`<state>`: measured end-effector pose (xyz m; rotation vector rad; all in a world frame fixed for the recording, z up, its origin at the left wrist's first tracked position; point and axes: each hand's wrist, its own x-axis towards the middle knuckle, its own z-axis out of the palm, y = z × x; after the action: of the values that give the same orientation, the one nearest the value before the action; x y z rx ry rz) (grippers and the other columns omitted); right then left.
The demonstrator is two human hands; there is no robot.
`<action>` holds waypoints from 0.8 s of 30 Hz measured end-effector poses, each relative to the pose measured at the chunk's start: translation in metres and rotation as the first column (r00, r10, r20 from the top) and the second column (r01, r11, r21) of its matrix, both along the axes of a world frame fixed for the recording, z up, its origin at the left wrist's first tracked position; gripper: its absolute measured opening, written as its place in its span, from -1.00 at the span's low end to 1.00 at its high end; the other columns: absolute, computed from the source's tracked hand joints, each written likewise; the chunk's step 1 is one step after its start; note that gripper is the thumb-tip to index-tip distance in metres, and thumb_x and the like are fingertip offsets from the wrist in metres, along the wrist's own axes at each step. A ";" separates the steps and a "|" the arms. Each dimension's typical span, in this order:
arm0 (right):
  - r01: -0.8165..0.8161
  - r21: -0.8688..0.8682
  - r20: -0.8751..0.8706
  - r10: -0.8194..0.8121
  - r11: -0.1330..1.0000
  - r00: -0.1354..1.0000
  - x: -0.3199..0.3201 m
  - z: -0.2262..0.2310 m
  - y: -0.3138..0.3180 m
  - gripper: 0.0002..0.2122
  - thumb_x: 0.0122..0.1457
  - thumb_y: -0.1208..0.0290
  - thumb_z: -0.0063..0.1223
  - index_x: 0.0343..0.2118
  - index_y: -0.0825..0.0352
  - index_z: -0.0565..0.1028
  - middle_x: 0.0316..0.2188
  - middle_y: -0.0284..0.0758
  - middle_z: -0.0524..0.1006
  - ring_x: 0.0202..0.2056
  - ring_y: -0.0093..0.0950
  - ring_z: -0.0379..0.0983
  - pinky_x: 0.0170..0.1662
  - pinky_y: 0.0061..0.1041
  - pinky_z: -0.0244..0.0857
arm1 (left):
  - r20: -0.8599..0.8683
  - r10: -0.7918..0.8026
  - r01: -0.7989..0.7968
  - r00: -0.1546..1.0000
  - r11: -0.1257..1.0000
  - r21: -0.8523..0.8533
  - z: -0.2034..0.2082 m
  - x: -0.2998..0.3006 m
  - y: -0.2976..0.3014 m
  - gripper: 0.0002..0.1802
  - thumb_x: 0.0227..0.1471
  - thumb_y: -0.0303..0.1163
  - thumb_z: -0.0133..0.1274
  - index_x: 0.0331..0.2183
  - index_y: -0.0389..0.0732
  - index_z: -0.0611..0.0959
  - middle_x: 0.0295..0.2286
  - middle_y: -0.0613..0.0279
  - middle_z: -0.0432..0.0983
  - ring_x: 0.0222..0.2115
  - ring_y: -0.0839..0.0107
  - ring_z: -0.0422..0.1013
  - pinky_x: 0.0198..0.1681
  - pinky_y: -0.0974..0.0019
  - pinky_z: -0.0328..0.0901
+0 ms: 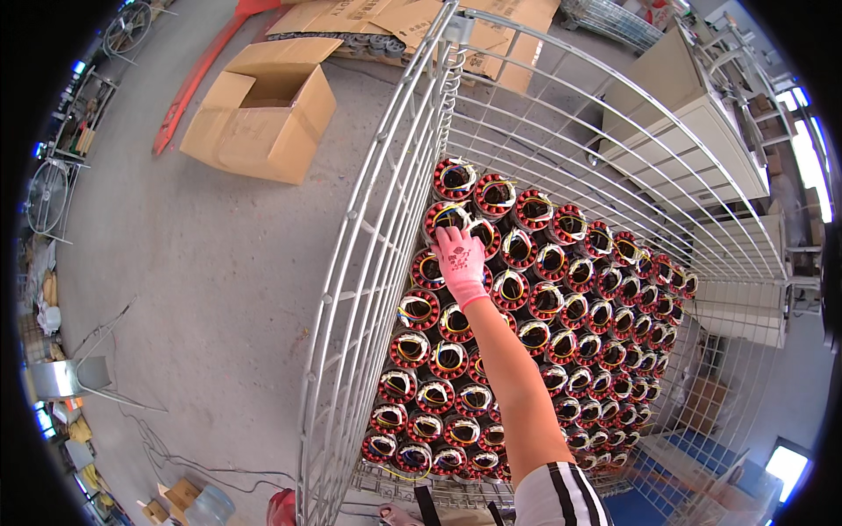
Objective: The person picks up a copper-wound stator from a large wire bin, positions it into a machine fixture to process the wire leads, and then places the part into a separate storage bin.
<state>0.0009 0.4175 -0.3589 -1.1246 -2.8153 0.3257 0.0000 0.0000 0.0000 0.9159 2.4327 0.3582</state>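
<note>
My right hand (460, 263), in a pink glove with print on its back, reaches over a wire cage (351, 215) packed with motor stators. Its fingers bend over the near rim of one motor stator (431, 221) in the leftmost row, toward the far end. The fingertips and thumb are partly hidden, but the hand looks closed on that rim. Around it stand rows of similar stators (517, 250), upright with red coil ends and white, yellow and blue wires looped in their open middles. My left hand is out of sight.
Tall wire walls rise around the stators. An open cardboard box (263, 131) sits on the grey floor left of the cage, near a long red bar (197, 83). Flattened cardboard (377, 22) lies beyond. Pale cabinets (675, 114) stand at the right; cables (167, 451) trail at lower left.
</note>
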 end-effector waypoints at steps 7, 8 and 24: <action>0.039 0.113 0.062 -0.046 0.993 0.997 -0.011 0.002 0.001 -0.73 0.05 0.15 0.13 -0.26 0.18 0.46 -0.32 -0.41 0.46 -0.22 -0.41 0.42 -0.18 -0.32 0.28 | 0.032 0.014 -0.014 0.999 1.000 -0.011 0.002 0.005 0.006 -0.24 -0.02 -0.34 0.22 0.11 -0.44 0.25 0.05 -0.26 0.26 0.03 -0.15 0.27 0.07 0.06 0.24; 0.042 0.102 0.058 -0.048 0.994 0.997 -0.015 0.003 0.002 -0.74 0.05 0.15 0.13 -0.26 0.17 0.46 -0.32 -0.40 0.46 -0.22 -0.41 0.42 -0.18 -0.32 0.28 | 0.020 -0.008 0.008 1.000 1.000 -0.010 0.002 0.003 0.005 -0.24 -0.02 -0.34 0.22 0.12 -0.44 0.25 0.06 -0.26 0.25 0.03 -0.15 0.27 0.07 0.06 0.24; 0.007 -0.095 -0.170 -0.023 0.995 0.985 0.015 0.048 -0.043 -0.50 0.07 0.35 0.11 0.09 0.29 0.26 -0.01 -0.28 0.38 -0.10 -0.26 0.41 -0.11 -0.26 0.35 | 0.022 0.042 -0.044 0.999 0.997 0.058 -0.001 0.007 -0.001 -0.28 0.10 -0.34 0.09 0.15 -0.47 0.17 0.10 -0.29 0.18 0.10 -0.07 0.21 0.16 0.09 0.17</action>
<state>0.0158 0.3747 -0.3110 -1.0785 -2.6657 0.5317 0.0067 -0.0014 -0.0005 0.8811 2.4373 0.4547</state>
